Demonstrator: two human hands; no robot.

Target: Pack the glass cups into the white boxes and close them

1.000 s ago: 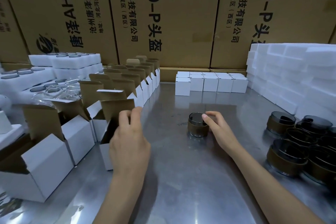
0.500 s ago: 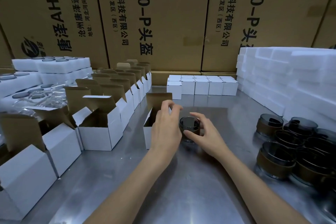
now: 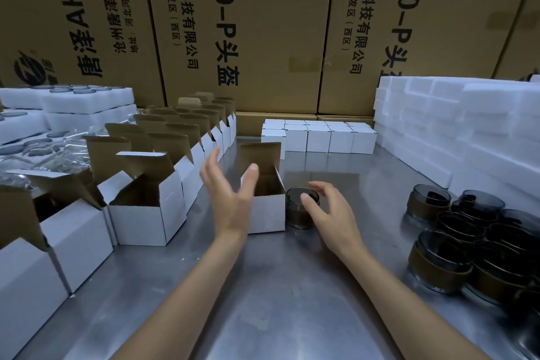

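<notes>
Left hand (image 3: 230,199) hangs spread beside the open box (image 3: 264,202) (lid up, ready); right hand (image 3: 330,213), fingers loosely spread, reaches over the cup (image 3: 301,213), gripping nothing.

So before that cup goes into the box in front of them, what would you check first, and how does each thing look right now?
1. Open white box lid flap up: ok.
2. Box inside free of anything: cannot tell, part hidden by the left hand.
3. Glass cup upright beside the box: ok.
4. Right hand gripping the cup: not ok, fingers only hover around it.
5. Left hand steadying the box: not ok, open and apparently off it.
</notes>
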